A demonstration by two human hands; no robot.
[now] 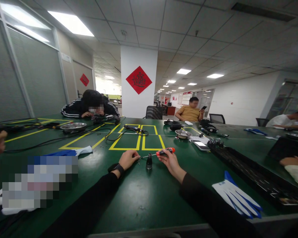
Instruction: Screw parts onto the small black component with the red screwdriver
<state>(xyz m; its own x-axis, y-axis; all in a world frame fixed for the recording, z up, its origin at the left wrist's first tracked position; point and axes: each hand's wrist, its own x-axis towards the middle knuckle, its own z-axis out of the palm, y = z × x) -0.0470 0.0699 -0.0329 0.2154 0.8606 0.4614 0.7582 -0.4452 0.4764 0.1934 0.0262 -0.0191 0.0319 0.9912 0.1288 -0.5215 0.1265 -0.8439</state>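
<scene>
My right hand (171,162) is closed around the red-and-black handle of a screwdriver (166,151). Its thin shaft points left, almost level above the table. At the shaft's far end, my left hand (128,160) is pinched, and whatever lies between its fingertips is too small to make out. A few tiny metal pieces, perhaps screws (139,161), show just below those fingertips. Between my hands a small black bottle-shaped part (149,162) stands upright on the green table (144,201), behind which the shaft passes near its top.
A white-and-blue glove (235,195) lies at right beside a long black tray (253,172) of small parts. Further back are a phone (201,145), metal bowls (183,133) and a cabled tool (132,128) by yellow tape outlines. Several people sit around the table; a hand shows at far left.
</scene>
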